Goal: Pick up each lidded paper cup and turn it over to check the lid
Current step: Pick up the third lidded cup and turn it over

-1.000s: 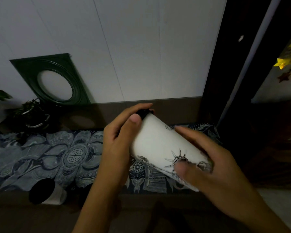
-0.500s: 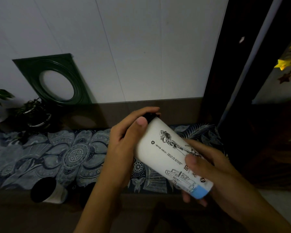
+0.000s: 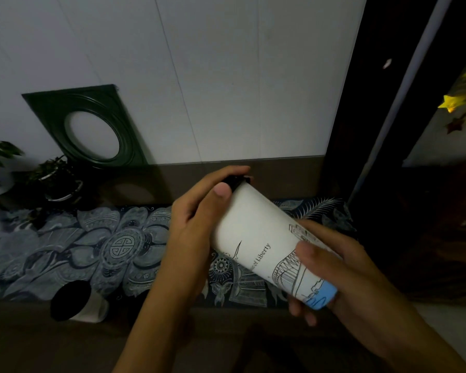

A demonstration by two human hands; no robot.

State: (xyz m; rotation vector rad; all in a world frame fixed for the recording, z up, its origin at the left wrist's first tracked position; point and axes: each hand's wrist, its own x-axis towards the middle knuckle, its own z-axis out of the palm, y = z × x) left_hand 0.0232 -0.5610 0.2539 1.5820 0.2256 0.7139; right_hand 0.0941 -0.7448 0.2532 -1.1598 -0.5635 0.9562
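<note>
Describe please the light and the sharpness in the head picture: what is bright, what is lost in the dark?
Head view: dim overall; the held paper cup is brightest and sharp enough to read "of Liberty"; its black lid and the second cup sink into shadow; wide-angle distortion tilts the wall seams.

A dim room in a home: a blue-grey floral patterned cloth (image 3: 65, 254) covers the tabletop, small potted green plants (image 3: 57, 179) stand by white wall panels (image 3: 226, 76), and a dark green round-holed frame (image 3: 92, 127) leans there.
</note>
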